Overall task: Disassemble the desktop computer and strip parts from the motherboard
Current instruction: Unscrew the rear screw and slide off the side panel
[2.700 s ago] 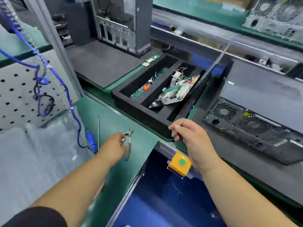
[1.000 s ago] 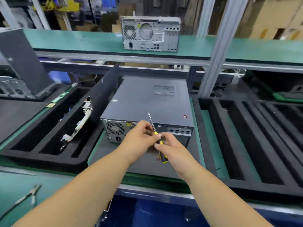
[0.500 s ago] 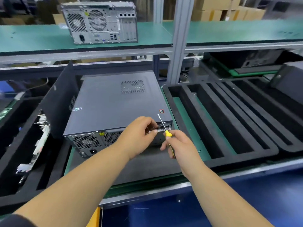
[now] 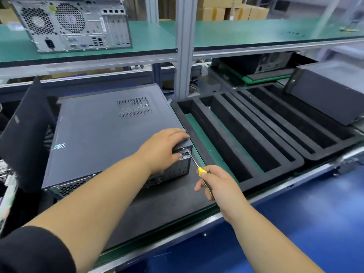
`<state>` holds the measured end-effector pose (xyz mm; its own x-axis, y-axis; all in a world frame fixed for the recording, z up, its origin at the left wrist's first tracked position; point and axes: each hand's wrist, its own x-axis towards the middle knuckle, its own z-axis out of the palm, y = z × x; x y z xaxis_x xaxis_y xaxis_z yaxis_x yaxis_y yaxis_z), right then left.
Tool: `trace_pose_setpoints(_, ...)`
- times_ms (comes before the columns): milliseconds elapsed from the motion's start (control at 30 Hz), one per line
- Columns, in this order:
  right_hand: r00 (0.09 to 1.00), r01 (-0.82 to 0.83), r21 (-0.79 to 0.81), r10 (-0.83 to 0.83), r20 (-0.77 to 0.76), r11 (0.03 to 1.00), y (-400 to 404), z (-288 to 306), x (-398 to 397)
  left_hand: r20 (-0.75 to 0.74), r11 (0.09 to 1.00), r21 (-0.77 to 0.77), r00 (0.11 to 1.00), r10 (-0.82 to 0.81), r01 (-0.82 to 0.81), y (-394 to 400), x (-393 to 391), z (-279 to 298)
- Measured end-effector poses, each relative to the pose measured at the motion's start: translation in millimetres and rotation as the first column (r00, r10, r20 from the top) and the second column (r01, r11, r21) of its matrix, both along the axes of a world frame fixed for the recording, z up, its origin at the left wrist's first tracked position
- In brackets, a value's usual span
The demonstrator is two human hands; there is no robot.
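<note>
A dark grey desktop computer lies on its side on a black mat, its rear panel facing me. My left hand rests on the case's near right corner, fingers over the top edge and thumb on the rear panel. My right hand grips a yellow-handled screwdriver. Its tip touches a screw at the top right corner of the rear panel.
A black foam tray with long slots lies right of the computer, a second one beyond it. A loose dark side panel leans at the left. Another computer stands on the green upper shelf. A metal post rises behind.
My left hand has moved from the screwdriver shaft onto the case corner. The screwdriver tip has swung down to the rear-panel screw. My view has shifted right from the pliers and parts tray.
</note>
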<state>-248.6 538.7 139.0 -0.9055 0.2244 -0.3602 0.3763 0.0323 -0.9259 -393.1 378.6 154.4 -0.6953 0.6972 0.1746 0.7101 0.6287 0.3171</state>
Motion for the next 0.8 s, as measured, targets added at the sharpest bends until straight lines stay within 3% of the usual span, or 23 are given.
trace_pose_setpoints(167, 0.999, 0.014, 0.006, -0.015, 0.036, 1.000, -4.6, -3.0, -2.2, 0.122, 0.995, 0.098, 0.992, -0.036, 0.024, 0.1, -16.8, -8.1)
trace_pose_setpoints(800, 0.996, 0.035, 0.056, -0.039, 0.074, 0.998, -10.6, 8.1, -1.0, 0.235, 0.976, 0.220, 0.970, -0.059, 0.006, -7.0, -12.6, -5.3)
